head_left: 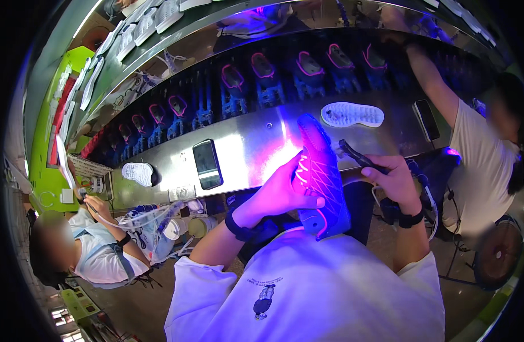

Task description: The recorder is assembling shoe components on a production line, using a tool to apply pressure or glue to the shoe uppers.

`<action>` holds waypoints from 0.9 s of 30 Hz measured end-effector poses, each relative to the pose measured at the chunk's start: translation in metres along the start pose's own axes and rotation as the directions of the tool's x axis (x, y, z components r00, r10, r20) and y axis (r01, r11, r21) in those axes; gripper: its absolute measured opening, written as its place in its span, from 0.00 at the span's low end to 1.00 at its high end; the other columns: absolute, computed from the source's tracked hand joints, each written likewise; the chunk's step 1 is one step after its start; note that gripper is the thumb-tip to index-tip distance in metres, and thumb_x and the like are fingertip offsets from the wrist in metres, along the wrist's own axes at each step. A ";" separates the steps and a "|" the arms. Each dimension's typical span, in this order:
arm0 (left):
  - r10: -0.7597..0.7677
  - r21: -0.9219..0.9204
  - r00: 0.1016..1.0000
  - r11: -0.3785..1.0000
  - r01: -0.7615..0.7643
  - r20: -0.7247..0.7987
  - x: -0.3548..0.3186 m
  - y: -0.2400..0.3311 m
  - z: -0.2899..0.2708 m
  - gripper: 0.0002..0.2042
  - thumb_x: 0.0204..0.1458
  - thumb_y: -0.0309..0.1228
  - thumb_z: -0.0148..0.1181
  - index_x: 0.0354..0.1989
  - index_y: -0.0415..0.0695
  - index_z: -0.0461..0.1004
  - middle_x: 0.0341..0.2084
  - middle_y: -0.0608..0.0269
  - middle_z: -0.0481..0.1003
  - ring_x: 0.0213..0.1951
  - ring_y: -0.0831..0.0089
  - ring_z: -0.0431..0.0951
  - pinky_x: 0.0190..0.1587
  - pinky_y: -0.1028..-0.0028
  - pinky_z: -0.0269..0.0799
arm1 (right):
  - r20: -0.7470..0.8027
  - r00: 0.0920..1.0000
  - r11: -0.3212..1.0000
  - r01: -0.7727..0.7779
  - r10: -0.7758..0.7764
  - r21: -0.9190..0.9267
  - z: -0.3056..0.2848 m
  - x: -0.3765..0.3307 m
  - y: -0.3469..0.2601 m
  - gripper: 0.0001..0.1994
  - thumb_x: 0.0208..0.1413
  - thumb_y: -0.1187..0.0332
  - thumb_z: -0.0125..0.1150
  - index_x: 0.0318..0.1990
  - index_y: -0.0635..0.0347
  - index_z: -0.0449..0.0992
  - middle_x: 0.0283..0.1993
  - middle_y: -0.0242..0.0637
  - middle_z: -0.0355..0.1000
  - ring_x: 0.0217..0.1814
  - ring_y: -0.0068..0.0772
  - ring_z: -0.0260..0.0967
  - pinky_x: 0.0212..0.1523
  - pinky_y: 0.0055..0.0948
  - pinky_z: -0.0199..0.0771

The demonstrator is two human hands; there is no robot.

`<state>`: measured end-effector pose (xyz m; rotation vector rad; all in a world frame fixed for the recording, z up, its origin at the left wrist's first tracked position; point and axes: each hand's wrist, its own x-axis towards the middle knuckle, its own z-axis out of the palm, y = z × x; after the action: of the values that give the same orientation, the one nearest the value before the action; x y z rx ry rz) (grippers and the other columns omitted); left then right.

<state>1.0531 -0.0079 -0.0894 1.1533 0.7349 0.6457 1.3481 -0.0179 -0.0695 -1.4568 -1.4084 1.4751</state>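
A sneaker upper [323, 188] with crisscross lines on its side stands toe-away in front of my chest, lit pink and purple. My left hand [282, 191] is closed around its side, thumb across the lacing area. On the right, my right hand [390, 174] grips a small dark-handled brush [359, 157]. The brush head points toward the shoe's toe and appears slightly apart from it. Beyond the brush, a white shoe sole [353, 114] lies on the metal bench [250, 128].
Along the back of the bench runs a conveyor with several dark shoes [232, 77] on blue supports. A phone [208, 164] lies at left centre, another phone [427, 120] at right, a sole [138, 174] far left. Co-workers sit on both sides; the right one's arm [436, 85] reaches the conveyor.
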 end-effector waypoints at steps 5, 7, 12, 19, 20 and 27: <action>-0.100 -0.168 0.993 0.982 0.089 -0.058 -0.002 -0.006 0.002 0.41 0.45 0.35 0.78 0.66 0.37 0.60 0.54 0.56 0.75 0.55 0.66 0.77 0.60 0.65 0.72 | -0.050 0.999 0.999 -0.013 0.011 -0.047 0.020 -0.019 0.023 0.15 0.57 0.73 0.69 0.51 0.65 0.82 0.30 0.25 0.74 0.30 0.14 0.67 0.33 0.18 0.68; -0.186 -0.313 0.979 0.938 0.152 -0.082 -0.002 -0.010 0.002 0.39 0.47 0.33 0.77 0.66 0.36 0.60 0.53 0.57 0.75 0.54 0.66 0.78 0.59 0.66 0.73 | -0.027 0.995 0.994 -0.095 0.094 -0.062 0.021 -0.031 0.030 0.15 0.56 0.73 0.69 0.51 0.65 0.82 0.30 0.25 0.74 0.31 0.14 0.67 0.34 0.19 0.68; -0.185 -0.351 0.978 0.926 0.142 -0.093 -0.005 -0.001 -0.002 0.36 0.49 0.30 0.74 0.64 0.35 0.62 0.52 0.58 0.76 0.54 0.69 0.77 0.58 0.67 0.74 | -0.065 0.998 0.959 -0.019 0.001 -0.282 0.022 -0.022 0.014 0.14 0.56 0.70 0.68 0.49 0.63 0.83 0.37 0.35 0.82 0.41 0.22 0.75 0.47 0.25 0.73; -0.193 -0.349 0.965 0.929 0.122 -0.179 -0.012 0.002 -0.028 0.26 0.51 0.24 0.70 0.59 0.37 0.67 0.49 0.62 0.77 0.51 0.73 0.78 0.56 0.70 0.75 | 0.173 0.984 0.999 0.030 -0.037 0.038 0.029 0.008 0.007 0.14 0.56 0.72 0.67 0.49 0.67 0.82 0.38 0.31 0.81 0.39 0.22 0.73 0.46 0.23 0.72; -0.184 -0.282 0.962 0.951 0.123 -0.200 -0.012 0.001 -0.034 0.28 0.50 0.26 0.72 0.59 0.37 0.68 0.49 0.61 0.77 0.52 0.73 0.78 0.55 0.70 0.75 | 0.186 0.982 0.999 0.025 -0.030 0.034 0.026 0.008 0.004 0.14 0.56 0.72 0.67 0.49 0.67 0.82 0.38 0.31 0.81 0.39 0.22 0.73 0.46 0.23 0.72; -0.151 -0.259 0.926 0.964 0.061 -0.345 -0.012 -0.014 -0.046 0.30 0.51 0.28 0.72 0.61 0.37 0.66 0.49 0.61 0.77 0.49 0.72 0.78 0.55 0.72 0.74 | 0.237 0.956 0.974 -0.128 0.172 -0.188 0.001 -0.008 -0.002 0.16 0.53 0.71 0.71 0.49 0.65 0.82 0.30 0.26 0.74 0.30 0.15 0.66 0.33 0.20 0.65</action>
<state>1.0106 0.0043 -0.1112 0.7671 0.9945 0.8443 1.3482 -0.0257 -0.0656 -1.5527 -1.6422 1.7208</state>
